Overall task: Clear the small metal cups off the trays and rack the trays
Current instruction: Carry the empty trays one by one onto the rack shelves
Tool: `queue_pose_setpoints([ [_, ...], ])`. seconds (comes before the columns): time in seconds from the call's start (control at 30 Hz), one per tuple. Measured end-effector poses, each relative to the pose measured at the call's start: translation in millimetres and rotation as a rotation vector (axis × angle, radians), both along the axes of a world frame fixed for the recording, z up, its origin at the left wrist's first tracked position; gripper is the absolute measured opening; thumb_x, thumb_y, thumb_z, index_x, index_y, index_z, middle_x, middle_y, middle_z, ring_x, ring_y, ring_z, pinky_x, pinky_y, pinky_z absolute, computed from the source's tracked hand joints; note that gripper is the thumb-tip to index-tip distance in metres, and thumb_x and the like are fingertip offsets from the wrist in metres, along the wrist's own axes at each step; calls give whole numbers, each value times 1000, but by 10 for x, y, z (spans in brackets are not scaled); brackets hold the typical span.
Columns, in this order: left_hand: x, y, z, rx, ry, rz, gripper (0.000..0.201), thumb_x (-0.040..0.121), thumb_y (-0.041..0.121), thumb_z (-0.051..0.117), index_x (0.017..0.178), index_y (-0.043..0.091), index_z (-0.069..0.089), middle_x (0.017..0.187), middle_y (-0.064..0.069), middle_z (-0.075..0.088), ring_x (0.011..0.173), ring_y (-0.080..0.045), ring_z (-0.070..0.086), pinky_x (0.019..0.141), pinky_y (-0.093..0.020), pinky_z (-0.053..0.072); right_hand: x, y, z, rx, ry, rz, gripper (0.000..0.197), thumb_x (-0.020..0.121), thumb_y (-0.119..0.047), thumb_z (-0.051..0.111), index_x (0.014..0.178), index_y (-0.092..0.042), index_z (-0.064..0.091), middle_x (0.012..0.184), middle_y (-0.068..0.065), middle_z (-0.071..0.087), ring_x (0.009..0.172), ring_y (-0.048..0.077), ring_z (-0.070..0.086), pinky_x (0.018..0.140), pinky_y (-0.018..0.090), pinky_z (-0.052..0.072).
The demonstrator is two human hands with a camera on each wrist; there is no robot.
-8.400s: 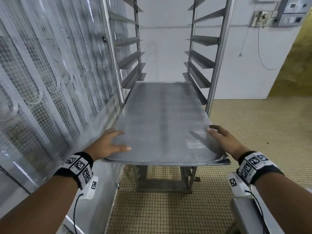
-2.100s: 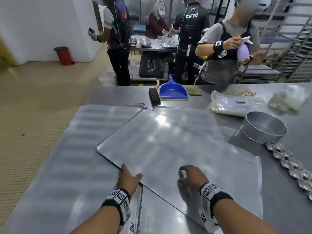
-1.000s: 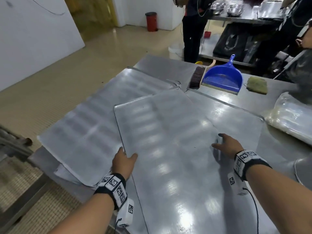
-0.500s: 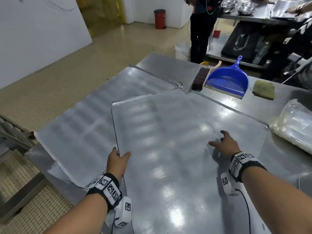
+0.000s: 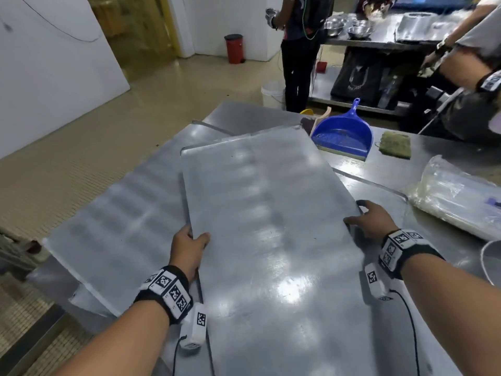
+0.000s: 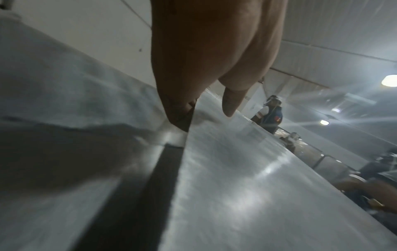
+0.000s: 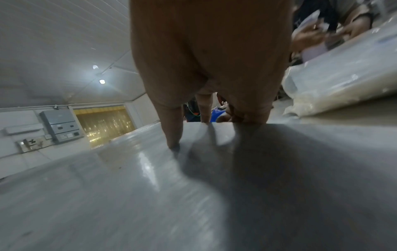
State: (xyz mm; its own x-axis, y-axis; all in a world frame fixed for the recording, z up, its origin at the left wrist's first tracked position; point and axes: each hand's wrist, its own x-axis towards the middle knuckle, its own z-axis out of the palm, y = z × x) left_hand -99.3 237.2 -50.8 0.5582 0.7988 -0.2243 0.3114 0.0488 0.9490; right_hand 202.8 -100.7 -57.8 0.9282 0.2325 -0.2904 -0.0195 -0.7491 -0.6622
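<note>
A large flat metal tray (image 5: 271, 226) lies on top of other trays on the steel table, with nothing on it. My left hand (image 5: 189, 244) grips its left edge, thumb on top and fingers curled under, as the left wrist view shows on the tray (image 6: 236, 178). My right hand (image 5: 367, 222) grips the right edge, thumb on the tray (image 7: 128, 186) and fingers curled over the rim. A second tray (image 5: 113, 221) lies underneath to the left and overhangs the table edge. No small metal cups are in view.
A blue dustpan (image 5: 343, 134) with a brush, a sponge (image 5: 395, 145) and a plastic bag (image 5: 455, 196) lie on the table beyond and right. A round pan's rim (image 5: 490, 251) shows at the right edge. People stand behind the table. Open floor lies left.
The top tray has turned and lifted at its far end, and now points away from me. Both hands shifted from pressing its surface to gripping its side edges.
</note>
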Motion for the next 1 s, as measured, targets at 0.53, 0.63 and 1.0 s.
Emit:
queue_pose_setpoints([
  [0.53, 1332, 611, 529, 50, 7, -553, 35, 78, 14, 66, 113, 19, 68, 100, 2, 77, 90, -22, 74, 88, -40, 58, -994, -542, 103, -20, -22, -375, 68, 79, -21, 73, 142, -16, 48, 120, 12, 68, 107, 30, 65, 97, 44, 52],
  [0.63, 1546, 636, 475, 45, -2, -630, 36, 85, 7, 64, 120, 15, 66, 107, -3, 74, 91, -17, 71, 83, -27, 56, -1139, -562, -13, 6, -17, -443, 62, 75, -16, 72, 134, -17, 52, 107, 10, 71, 97, 27, 68, 91, 42, 55],
  [1.0, 2127, 617, 5, 80, 177, -745, 69, 90, 17, 66, 152, 7, 38, 151, -11, 47, 128, -28, 55, 103, -30, 43, -1266, -570, -287, -29, 17, -533, 39, 77, -4, 69, 112, -20, 63, 85, 3, 73, 82, 23, 70, 86, 39, 56],
])
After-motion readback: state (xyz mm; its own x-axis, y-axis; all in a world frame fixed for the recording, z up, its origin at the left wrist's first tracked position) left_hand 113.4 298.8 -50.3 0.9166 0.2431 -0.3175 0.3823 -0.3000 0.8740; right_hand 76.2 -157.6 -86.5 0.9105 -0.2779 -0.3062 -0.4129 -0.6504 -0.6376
